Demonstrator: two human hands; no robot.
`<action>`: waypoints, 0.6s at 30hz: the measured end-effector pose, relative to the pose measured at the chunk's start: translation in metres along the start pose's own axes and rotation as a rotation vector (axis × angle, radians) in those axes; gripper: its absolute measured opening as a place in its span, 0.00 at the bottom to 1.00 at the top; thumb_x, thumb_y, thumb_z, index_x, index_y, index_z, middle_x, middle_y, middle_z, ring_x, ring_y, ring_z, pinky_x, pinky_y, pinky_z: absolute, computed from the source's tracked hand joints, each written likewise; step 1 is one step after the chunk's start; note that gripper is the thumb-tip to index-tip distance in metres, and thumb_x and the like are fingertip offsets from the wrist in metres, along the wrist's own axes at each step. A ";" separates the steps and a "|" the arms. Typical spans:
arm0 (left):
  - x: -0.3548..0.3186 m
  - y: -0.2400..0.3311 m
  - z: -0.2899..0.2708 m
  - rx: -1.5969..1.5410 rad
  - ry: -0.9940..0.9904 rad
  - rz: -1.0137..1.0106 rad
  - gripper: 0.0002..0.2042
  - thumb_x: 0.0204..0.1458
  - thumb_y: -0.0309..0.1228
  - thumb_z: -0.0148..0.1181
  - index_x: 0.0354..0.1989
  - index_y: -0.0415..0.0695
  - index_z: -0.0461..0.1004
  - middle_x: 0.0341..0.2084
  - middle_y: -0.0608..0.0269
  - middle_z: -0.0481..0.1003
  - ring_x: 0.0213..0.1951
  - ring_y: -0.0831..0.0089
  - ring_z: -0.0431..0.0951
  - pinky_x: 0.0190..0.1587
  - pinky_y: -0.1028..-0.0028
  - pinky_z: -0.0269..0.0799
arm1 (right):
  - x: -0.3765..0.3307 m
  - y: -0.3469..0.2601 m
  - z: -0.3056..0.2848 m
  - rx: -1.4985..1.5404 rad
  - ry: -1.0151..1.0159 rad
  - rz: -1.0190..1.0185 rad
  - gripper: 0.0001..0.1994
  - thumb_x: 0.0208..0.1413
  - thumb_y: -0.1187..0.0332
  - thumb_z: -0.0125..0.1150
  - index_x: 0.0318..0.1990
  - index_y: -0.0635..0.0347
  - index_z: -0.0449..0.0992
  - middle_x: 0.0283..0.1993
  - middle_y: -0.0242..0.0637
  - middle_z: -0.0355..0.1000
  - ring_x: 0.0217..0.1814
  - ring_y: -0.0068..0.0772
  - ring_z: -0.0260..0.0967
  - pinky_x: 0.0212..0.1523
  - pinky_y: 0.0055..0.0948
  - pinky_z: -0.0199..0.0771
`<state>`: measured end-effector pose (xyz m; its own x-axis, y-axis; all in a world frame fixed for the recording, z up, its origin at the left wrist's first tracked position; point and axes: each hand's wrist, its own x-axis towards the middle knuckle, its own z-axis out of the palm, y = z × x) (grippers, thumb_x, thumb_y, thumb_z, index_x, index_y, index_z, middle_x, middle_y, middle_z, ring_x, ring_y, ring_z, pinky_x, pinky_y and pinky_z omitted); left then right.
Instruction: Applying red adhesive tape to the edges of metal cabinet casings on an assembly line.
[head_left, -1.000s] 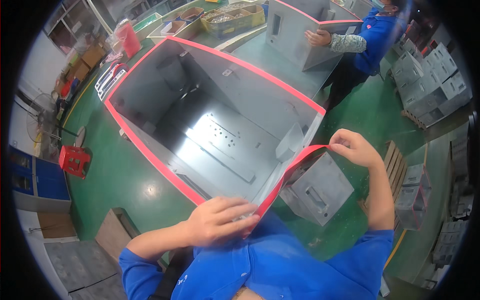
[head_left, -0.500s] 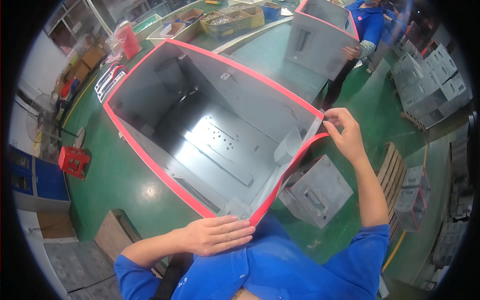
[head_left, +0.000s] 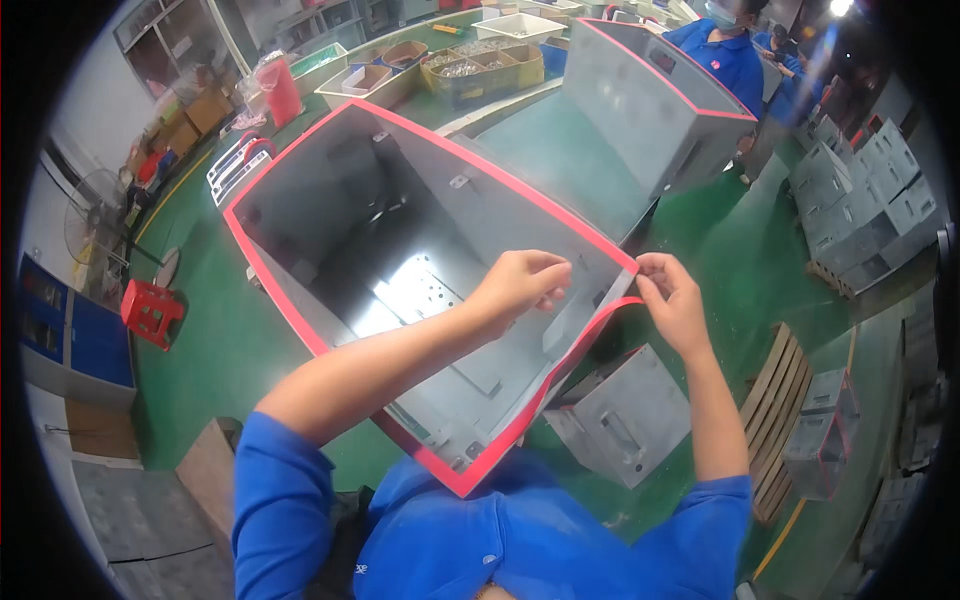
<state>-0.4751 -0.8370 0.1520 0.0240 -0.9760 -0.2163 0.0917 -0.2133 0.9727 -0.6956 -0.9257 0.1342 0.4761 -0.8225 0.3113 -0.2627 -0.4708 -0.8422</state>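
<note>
A large grey metal box (head_left: 345, 290), its open side facing up, lies in front of me with a red edging strip (head_left: 490, 462) along its rim. On the right short side the strip bows loosely off the rim and curves toward the far right corner. There my right hand (head_left: 672, 300) is closed, thumb and forefinger pinching at the strip's end beside the corner. Above the box's opening, my left hand (head_left: 522, 285) hangs with curled fingers, apart from the rim; nothing shows in it. Its forearm crosses the near long rim and hides part of it.
A second red-edged grey box (head_left: 640, 110) rests on the table (head_left: 540, 130) ahead, by a person (head_left: 725, 60) in blue. Divided bins (head_left: 480, 75) of small parts stand behind. A smaller grey box (head_left: 630, 420), wooden pallet (head_left: 778, 420) and red stool (head_left: 152, 312) are on the green floor.
My left hand has lifted off the near corner and moved up and right over the opening, its fingers curling. My right hand stays by the far right corner. The other person's box has turned and moved right.
</note>
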 end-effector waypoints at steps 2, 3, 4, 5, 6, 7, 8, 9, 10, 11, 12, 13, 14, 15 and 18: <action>0.027 -0.006 0.012 -0.075 0.040 -0.061 0.17 0.50 0.37 0.54 0.40 0.34 0.70 0.31 0.61 0.72 0.30 0.77 0.71 0.33 0.77 0.68 | -0.001 -0.003 0.003 -0.031 0.005 -0.054 0.11 0.46 0.76 0.54 0.40 0.64 0.70 0.38 0.38 0.69 0.36 0.28 0.68 0.39 0.26 0.68; 0.033 -0.004 0.018 -0.109 0.058 -0.095 0.16 0.50 0.37 0.54 0.39 0.34 0.71 0.31 0.61 0.72 0.29 0.78 0.70 0.32 0.78 0.67 | -0.003 -0.003 0.004 -0.063 0.009 -0.082 0.11 0.46 0.77 0.54 0.40 0.64 0.70 0.38 0.39 0.69 0.36 0.29 0.68 0.39 0.26 0.68; 0.038 -0.003 0.023 -0.131 0.055 -0.107 0.15 0.50 0.37 0.55 0.37 0.36 0.71 0.30 0.62 0.72 0.29 0.78 0.70 0.31 0.79 0.66 | -0.003 -0.004 0.005 -0.065 0.015 -0.077 0.11 0.46 0.76 0.54 0.40 0.63 0.70 0.38 0.39 0.68 0.37 0.32 0.68 0.40 0.26 0.67; 0.041 0.000 0.027 -0.152 0.055 -0.118 0.14 0.49 0.37 0.55 0.35 0.37 0.71 0.29 0.63 0.71 0.28 0.79 0.69 0.31 0.79 0.66 | -0.002 -0.005 0.006 -0.071 0.016 -0.089 0.11 0.46 0.76 0.54 0.40 0.63 0.70 0.38 0.40 0.68 0.36 0.32 0.68 0.39 0.26 0.67; 0.044 0.000 0.032 -0.174 0.045 -0.135 0.13 0.49 0.37 0.55 0.34 0.38 0.72 0.28 0.64 0.71 0.28 0.80 0.69 0.30 0.80 0.65 | -0.003 -0.003 0.005 -0.082 0.021 -0.093 0.11 0.46 0.76 0.54 0.40 0.63 0.70 0.37 0.40 0.68 0.36 0.32 0.68 0.39 0.26 0.67; 0.047 0.001 0.035 -0.173 0.052 -0.136 0.12 0.49 0.37 0.55 0.32 0.39 0.72 0.27 0.64 0.71 0.27 0.80 0.69 0.29 0.81 0.64 | -0.003 -0.002 0.005 -0.092 0.025 -0.097 0.11 0.46 0.76 0.54 0.40 0.63 0.70 0.37 0.40 0.68 0.36 0.33 0.68 0.39 0.26 0.67; 0.048 0.001 0.038 -0.172 0.061 -0.136 0.11 0.49 0.36 0.55 0.31 0.39 0.72 0.27 0.64 0.71 0.26 0.80 0.68 0.28 0.81 0.63 | -0.003 -0.002 0.005 -0.099 0.040 -0.114 0.11 0.46 0.76 0.53 0.39 0.63 0.70 0.37 0.40 0.68 0.36 0.33 0.68 0.39 0.26 0.67; 0.049 0.001 0.040 -0.175 0.069 -0.137 0.11 0.48 0.36 0.55 0.30 0.40 0.72 0.26 0.65 0.71 0.26 0.81 0.68 0.27 0.82 0.62 | -0.003 -0.002 0.005 -0.111 0.053 -0.130 0.11 0.46 0.77 0.53 0.39 0.63 0.70 0.37 0.40 0.68 0.36 0.34 0.68 0.39 0.27 0.67; 0.050 0.001 0.042 -0.188 0.077 -0.151 0.11 0.48 0.36 0.55 0.29 0.40 0.72 0.25 0.65 0.71 0.25 0.81 0.67 0.26 0.82 0.61 | -0.002 -0.003 0.005 -0.122 0.065 -0.148 0.10 0.46 0.77 0.53 0.39 0.63 0.70 0.37 0.40 0.68 0.36 0.34 0.68 0.39 0.27 0.67; 0.051 0.000 0.042 -0.200 0.087 -0.164 0.11 0.48 0.36 0.55 0.28 0.40 0.72 0.25 0.65 0.71 0.24 0.81 0.67 0.25 0.82 0.60 | -0.001 -0.004 0.005 -0.131 0.076 -0.165 0.10 0.46 0.77 0.52 0.39 0.63 0.70 0.37 0.40 0.68 0.36 0.34 0.68 0.39 0.27 0.68; 0.051 0.000 0.042 -0.216 0.100 -0.177 0.11 0.48 0.37 0.55 0.27 0.41 0.72 0.24 0.65 0.71 0.23 0.81 0.66 0.24 0.82 0.60 | 0.000 -0.007 0.005 -0.131 0.078 -0.169 0.10 0.46 0.77 0.52 0.39 0.64 0.70 0.37 0.40 0.68 0.36 0.34 0.68 0.39 0.27 0.68; 0.051 0.000 0.043 -0.225 0.111 -0.191 0.11 0.48 0.36 0.55 0.27 0.40 0.72 0.24 0.65 0.71 0.23 0.81 0.65 0.24 0.82 0.59 | 0.001 -0.011 0.005 -0.131 0.080 -0.173 0.10 0.46 0.78 0.52 0.39 0.64 0.70 0.37 0.41 0.68 0.36 0.35 0.68 0.38 0.27 0.68; 0.051 0.001 0.044 -0.234 0.123 -0.205 0.11 0.48 0.36 0.55 0.27 0.40 0.72 0.24 0.65 0.71 0.22 0.81 0.65 0.23 0.82 0.59 | 0.002 -0.013 0.006 -0.129 0.081 -0.178 0.10 0.46 0.78 0.51 0.39 0.64 0.70 0.37 0.41 0.68 0.36 0.35 0.68 0.38 0.27 0.68; 0.050 0.002 0.045 -0.246 0.131 -0.215 0.10 0.48 0.36 0.54 0.27 0.40 0.72 0.23 0.65 0.71 0.22 0.81 0.64 0.23 0.81 0.58 | 0.003 -0.013 0.005 -0.133 0.079 -0.185 0.10 0.46 0.78 0.51 0.39 0.64 0.70 0.36 0.41 0.68 0.36 0.35 0.68 0.38 0.27 0.68; 0.041 0.008 0.047 -0.144 0.117 -0.198 0.09 0.47 0.34 0.54 0.27 0.39 0.72 0.23 0.65 0.71 0.21 0.82 0.64 0.22 0.82 0.58 | 0.005 -0.014 0.004 -0.146 0.069 -0.200 0.09 0.47 0.79 0.51 0.38 0.64 0.70 0.36 0.41 0.68 0.36 0.35 0.68 0.38 0.27 0.68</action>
<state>-0.5199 -0.8804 0.1550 0.1054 -0.9026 -0.4174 0.2467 -0.3829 0.8902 -0.6856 -0.9221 0.1459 0.4738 -0.7258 0.4986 -0.2895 -0.6631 -0.6902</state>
